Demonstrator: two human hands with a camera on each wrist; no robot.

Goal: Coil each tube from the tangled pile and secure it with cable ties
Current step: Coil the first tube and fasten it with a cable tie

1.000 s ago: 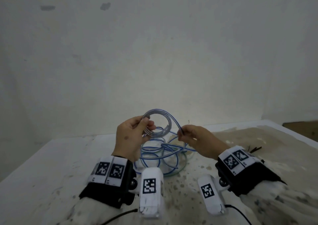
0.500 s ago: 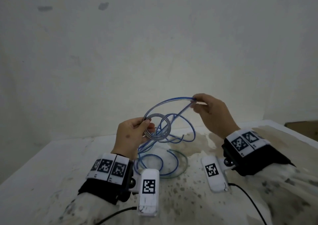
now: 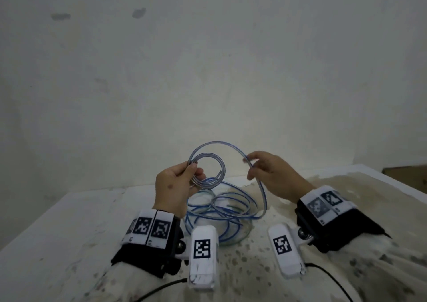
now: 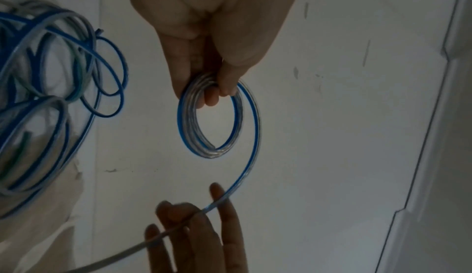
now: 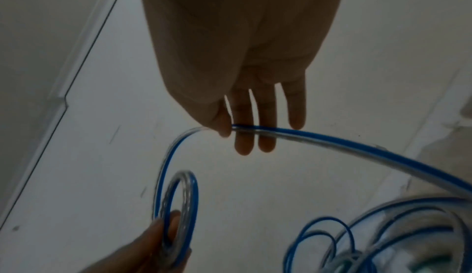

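My left hand [image 3: 196,171] pinches a small coil [image 3: 221,163] of clear tube with a blue stripe, held upright above the table. From the coil a wider loop of the same tube [image 3: 216,142] arcs over to my right hand [image 3: 250,164], which pinches the strand between thumb and fingers. The strand then drops to the tangled pile [image 3: 231,211] on the table below both hands. In the left wrist view the left hand [image 4: 217,88] holds the coil [image 4: 212,153] at its top. In the right wrist view the right hand [image 5: 227,130] nips the tube [image 5: 332,143].
The white, stained table [image 3: 69,220] ends against a pale wall [image 3: 208,70] behind the pile. Its right edge [image 3: 392,178] runs diagonally, with a brown surface beyond it. Wrist cameras hang under both forearms near the table's front.
The right hand lifted a strand from the pile, raised it high, and has now come down, forming a wide loop over the coil. The left hand kept its hold on the coil.
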